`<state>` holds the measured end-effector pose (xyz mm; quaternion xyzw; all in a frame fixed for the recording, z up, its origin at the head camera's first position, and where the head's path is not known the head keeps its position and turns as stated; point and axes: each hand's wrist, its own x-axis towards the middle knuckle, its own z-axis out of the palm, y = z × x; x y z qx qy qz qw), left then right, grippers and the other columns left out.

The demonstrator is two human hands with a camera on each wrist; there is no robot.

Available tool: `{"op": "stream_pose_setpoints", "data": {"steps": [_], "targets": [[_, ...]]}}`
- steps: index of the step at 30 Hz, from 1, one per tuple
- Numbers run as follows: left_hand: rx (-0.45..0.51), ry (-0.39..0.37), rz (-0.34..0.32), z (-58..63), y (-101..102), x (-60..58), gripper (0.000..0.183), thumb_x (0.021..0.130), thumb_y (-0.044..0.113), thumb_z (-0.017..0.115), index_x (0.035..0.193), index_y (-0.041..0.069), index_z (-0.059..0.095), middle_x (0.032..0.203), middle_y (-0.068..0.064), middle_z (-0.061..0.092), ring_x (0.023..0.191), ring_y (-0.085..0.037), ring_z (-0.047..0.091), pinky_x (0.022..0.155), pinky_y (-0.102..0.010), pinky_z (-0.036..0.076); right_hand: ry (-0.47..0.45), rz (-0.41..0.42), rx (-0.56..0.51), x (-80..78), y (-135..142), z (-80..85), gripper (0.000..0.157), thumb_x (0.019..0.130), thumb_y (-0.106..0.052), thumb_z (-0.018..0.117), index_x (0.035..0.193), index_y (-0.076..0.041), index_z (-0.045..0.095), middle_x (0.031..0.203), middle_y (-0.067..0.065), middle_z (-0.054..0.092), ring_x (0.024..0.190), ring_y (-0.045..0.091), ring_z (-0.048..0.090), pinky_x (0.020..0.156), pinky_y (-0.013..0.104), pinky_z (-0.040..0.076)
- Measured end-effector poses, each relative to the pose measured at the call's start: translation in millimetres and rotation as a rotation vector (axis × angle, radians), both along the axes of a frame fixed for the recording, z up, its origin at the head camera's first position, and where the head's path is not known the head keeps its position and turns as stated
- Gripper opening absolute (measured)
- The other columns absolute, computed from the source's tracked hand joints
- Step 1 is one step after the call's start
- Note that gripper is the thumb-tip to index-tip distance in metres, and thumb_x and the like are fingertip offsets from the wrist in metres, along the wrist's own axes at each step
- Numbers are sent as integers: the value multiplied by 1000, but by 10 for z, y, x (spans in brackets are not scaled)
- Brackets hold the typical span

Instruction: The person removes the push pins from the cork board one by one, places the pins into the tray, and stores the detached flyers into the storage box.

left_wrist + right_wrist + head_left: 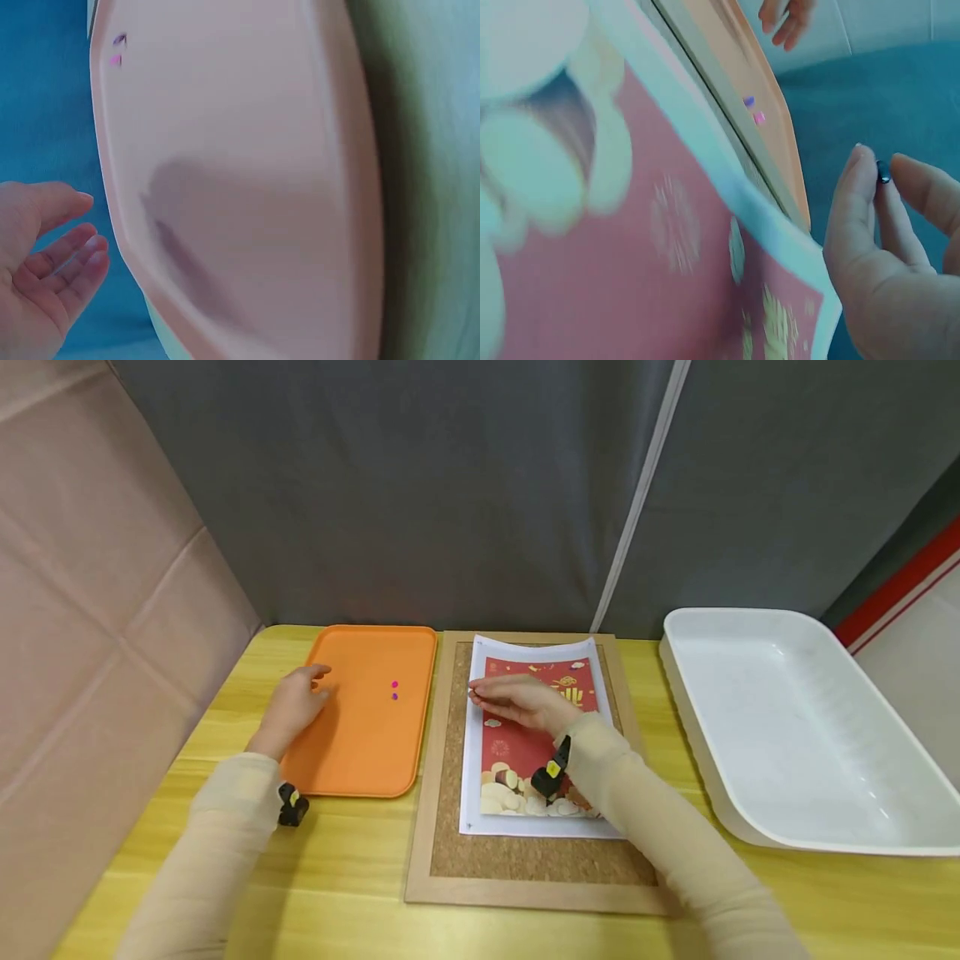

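Observation:
My right hand (525,702) is over the left part of a red poster (525,739) on white paper. Between its thumb and fingertips it pinches a small dark pushpin (883,172). The paper lies on a wood-framed cork board (540,860), its upper edge slightly curled. Over the left side of an orange tray (367,743) hovers my left hand (295,703), fingers loosely bent and holding nothing. A pink pushpin (395,684) and a purple pushpin (394,697) lie on the tray, to the right of that hand.
A large white tub (817,735) stands at the right of the yellow wood-grain table (345,877). Behind the table hangs a dark grey curtain (420,502), and a pale pink cloth wall (97,610) runs along the left.

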<state>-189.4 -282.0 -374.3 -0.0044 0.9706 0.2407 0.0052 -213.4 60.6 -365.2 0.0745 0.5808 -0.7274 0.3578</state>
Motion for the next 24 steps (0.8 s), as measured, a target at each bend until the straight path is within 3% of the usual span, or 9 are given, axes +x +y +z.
{"op": "stream_pose_setpoints", "data": {"steps": [6,11,15,19,22,24], "targets": [[104,49,70,-19,-188,57,42,86,-3,51,127,-14,50,122,-37,54,109,-50,56,94,-56,47,8,41,-1,89,-223,-15,39,97,-5,51,135,0,53,138,18,54,90,11,66,99,30,47],[127,56,108,-42,-319,112,41,87,-2,53,126,-15,50,120,-39,54,108,-51,57,93,-56,48,-22,24,-39,147,-403,-35,38,97,1,44,134,2,52,133,20,57,80,9,67,82,20,55],[139,12,145,-62,-394,154,42,90,2,55,128,-15,48,123,-39,52,110,-51,54,93,-57,47,-43,27,-33,188,-534,-66,36,98,1,42,132,3,54,125,18,61,85,11,66,92,24,52],[147,-19,156,-79,-451,191,45,91,5,55,129,-16,46,124,-40,50,111,-52,54,95,-58,46,-44,56,-44,240,-657,-108,37,98,3,39,133,5,52,135,23,55,101,18,64,107,33,42],[137,-29,152,-96,-494,210,46,91,7,55,129,-17,45,123,-41,50,111,-53,54,95,-58,46,-37,68,-45,285,-749,-131,37,98,4,39,133,6,52,137,25,52,110,23,62,110,35,40],[126,-34,145,-106,-530,217,47,91,8,56,129,-18,46,122,-41,51,110,-52,54,94,-58,46,-33,73,-41,319,-804,-139,36,98,4,40,132,7,53,136,25,53,105,22,64,110,36,41]]}}
